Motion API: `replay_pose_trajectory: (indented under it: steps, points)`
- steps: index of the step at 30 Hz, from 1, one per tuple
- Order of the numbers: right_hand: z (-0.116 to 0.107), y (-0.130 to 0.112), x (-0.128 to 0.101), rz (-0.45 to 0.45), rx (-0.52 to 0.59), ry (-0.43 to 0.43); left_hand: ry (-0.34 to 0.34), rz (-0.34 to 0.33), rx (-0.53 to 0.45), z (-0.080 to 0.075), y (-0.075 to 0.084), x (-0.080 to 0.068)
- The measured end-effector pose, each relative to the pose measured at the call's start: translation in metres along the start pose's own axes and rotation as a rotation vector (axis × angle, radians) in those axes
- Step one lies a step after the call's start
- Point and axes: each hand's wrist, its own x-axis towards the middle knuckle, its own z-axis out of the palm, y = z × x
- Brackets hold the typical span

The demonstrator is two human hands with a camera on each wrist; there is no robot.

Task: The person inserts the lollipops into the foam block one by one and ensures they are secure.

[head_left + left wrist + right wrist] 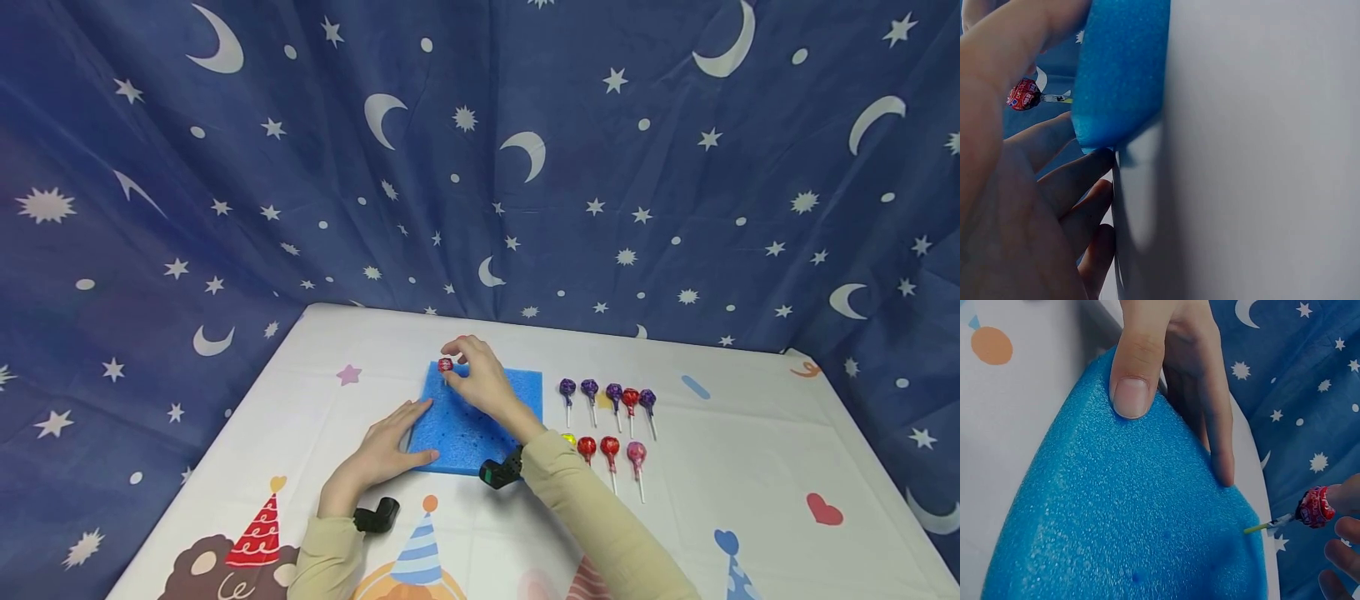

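Observation:
A blue foam block (468,433) lies flat on the table, with small dark holes in its top. Near its far left corner a lollipop (1315,507) in a red and dark wrapper stands with the stick's lower end at the foam. My right hand (483,379) is at the candy, thumb and forefinger spread around it; one fingertip touches or overlaps the wrapper in the right wrist view. My left hand (386,446) rests against the block's left side, fingers extended along the edge and thumb lying on top at the near left corner.
Right of the block, a back row holds several purple lollipops (590,389) and a red lollipop (630,398). A front row has red lollipops (610,448), a pink lollipop (637,452) and a yellow one (570,438) partly behind my right sleeve. A blue curtain (480,167) hangs behind.

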Motion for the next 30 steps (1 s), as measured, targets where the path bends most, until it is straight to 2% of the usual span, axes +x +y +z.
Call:
replay_pose_trajectory:
  steps: [18,30]
  points:
    - [-0.034,0.003,-0.034,0.067,0.095,0.074,-0.004,-0.001,-0.006,0.004,-0.004,0.003]
    - [-0.064,0.006,-0.068,0.068,0.052,0.139,-0.007,0.012,-0.004,0.003,-0.004,0.001]
